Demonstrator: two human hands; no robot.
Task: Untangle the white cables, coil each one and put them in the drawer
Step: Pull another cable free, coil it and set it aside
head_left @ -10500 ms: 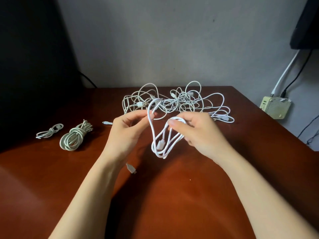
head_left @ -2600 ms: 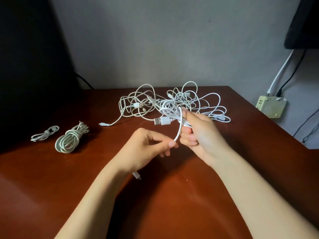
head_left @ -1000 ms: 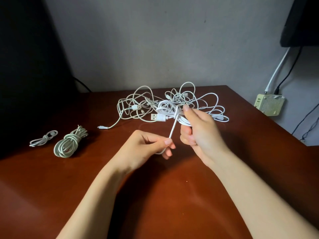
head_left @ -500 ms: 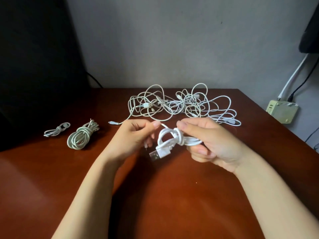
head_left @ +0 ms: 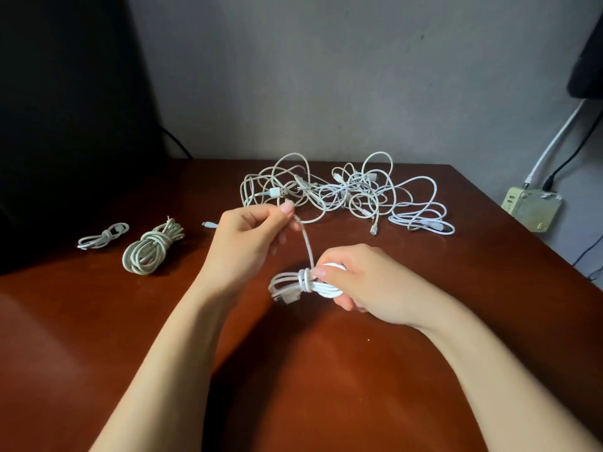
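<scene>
The right hand (head_left: 365, 282) is gripping a small coiled white cable (head_left: 293, 283) over the reddish-brown wooden table (head_left: 326, 370), the palm hiding the coil's far half. The left hand (head_left: 248, 236) is pinching that cable's loose tail (head_left: 307, 244), which is running up from the wrap at the coil's middle. Behind the hands one tangled heap of thin white cables (head_left: 342, 190) is lying on the table, strand count unreadable; two finished coils are sitting at the left, one thick off-white bundle (head_left: 150, 247) and one small white bundle (head_left: 102, 236) beside it.
</scene>
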